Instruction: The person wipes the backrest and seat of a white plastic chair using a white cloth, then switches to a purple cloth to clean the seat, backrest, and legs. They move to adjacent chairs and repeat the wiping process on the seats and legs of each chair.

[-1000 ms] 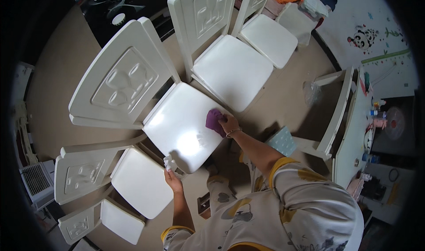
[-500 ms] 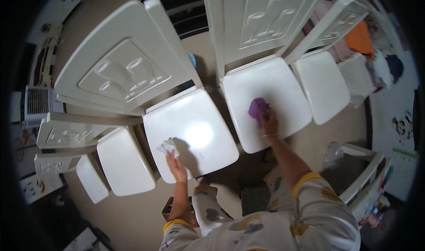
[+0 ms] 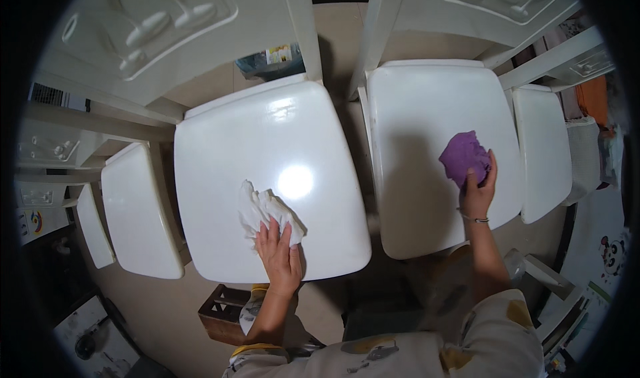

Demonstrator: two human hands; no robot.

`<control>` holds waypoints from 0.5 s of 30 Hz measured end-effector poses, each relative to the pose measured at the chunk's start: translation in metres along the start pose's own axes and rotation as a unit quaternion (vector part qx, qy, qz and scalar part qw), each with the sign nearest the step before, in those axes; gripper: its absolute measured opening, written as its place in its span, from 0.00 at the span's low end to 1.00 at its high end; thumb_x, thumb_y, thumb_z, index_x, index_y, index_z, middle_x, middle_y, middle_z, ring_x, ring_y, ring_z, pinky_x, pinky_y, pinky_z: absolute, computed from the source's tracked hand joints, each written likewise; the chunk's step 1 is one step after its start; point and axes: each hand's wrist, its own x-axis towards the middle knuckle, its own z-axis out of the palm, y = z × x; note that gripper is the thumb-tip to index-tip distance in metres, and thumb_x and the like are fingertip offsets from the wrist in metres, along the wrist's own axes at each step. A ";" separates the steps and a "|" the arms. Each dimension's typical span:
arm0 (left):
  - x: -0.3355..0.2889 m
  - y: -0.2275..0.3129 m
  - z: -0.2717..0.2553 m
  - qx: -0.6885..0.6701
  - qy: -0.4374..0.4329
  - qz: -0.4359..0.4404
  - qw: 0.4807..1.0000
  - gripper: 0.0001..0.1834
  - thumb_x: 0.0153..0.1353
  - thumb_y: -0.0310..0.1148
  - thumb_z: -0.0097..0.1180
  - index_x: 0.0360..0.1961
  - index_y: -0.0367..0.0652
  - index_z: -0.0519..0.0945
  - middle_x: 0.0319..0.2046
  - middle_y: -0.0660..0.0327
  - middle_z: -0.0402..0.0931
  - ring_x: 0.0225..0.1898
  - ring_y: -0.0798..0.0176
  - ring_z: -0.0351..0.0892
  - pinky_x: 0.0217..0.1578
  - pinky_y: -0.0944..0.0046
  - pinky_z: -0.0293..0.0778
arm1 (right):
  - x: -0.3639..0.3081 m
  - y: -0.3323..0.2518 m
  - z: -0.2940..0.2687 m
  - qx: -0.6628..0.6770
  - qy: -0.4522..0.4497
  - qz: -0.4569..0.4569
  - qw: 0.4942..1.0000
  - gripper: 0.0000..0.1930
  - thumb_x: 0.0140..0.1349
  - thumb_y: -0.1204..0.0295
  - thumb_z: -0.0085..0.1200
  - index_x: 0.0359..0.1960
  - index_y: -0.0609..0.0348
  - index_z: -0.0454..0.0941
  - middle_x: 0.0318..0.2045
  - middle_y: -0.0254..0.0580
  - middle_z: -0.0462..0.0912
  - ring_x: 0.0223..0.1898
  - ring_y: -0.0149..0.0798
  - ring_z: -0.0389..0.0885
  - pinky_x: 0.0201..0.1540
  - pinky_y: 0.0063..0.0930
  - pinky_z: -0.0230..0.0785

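Two white chairs stand side by side in front of me. On the left chair's seat (image 3: 260, 135), near its front edge, my left hand (image 3: 279, 258) presses a crumpled white cloth (image 3: 257, 208) under its fingers. My right hand (image 3: 479, 195) grips a bunched purple cloth (image 3: 465, 155) over the right part of the right chair's seat (image 3: 427, 105). Its thumb and fingers wrap the near side of the bundle. Whether the purple cloth touches the seat I cannot tell. A bright light reflection shows on the left seat.
More white chairs stand at the left (image 3: 143, 211) and right (image 3: 543, 155). Tall chair backs (image 3: 153, 38) rise behind the seats. A brown wooden box-like stool (image 3: 223, 315) is on the floor by my left arm. A bluish tub (image 3: 270, 63) shows behind the left chair.
The view has come closer to the seats. My left hand, now flatter over the white cloth, has shifted slightly rightward; my right hand has carried the purple cloth toward its seat's right side.
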 end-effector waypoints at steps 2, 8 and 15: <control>-0.006 -0.004 0.002 -0.002 0.014 -0.003 1.000 0.23 0.60 0.27 0.49 0.58 0.41 0.73 0.64 0.44 0.61 0.66 0.34 0.54 0.65 0.38 0.42 | 0.000 -0.007 0.003 0.011 -0.013 -0.004 1.000 0.29 0.61 0.80 0.50 0.65 0.62 0.59 0.59 0.50 0.68 0.58 0.40 0.67 0.63 0.31 0.58; -0.017 -0.015 -0.004 -0.072 0.042 0.049 0.995 0.23 0.61 0.23 0.45 0.59 0.39 0.72 0.64 0.45 0.61 0.67 0.36 0.54 0.67 0.46 0.46 | -0.001 0.019 -0.009 -0.006 -0.051 -0.049 0.997 0.28 0.60 0.75 0.54 0.63 0.64 0.62 0.57 0.49 0.71 0.57 0.40 0.69 0.62 0.30 0.59; -0.028 -0.028 0.002 -0.069 0.129 0.103 0.984 0.20 0.60 0.28 0.51 0.55 0.43 0.76 0.61 0.46 0.66 0.64 0.37 0.60 0.64 0.45 0.51 | 0.019 0.042 -0.002 -0.118 -0.044 -0.129 0.984 0.26 0.57 0.71 0.56 0.58 0.68 0.67 0.53 0.57 0.75 0.54 0.49 0.74 0.59 0.35 0.64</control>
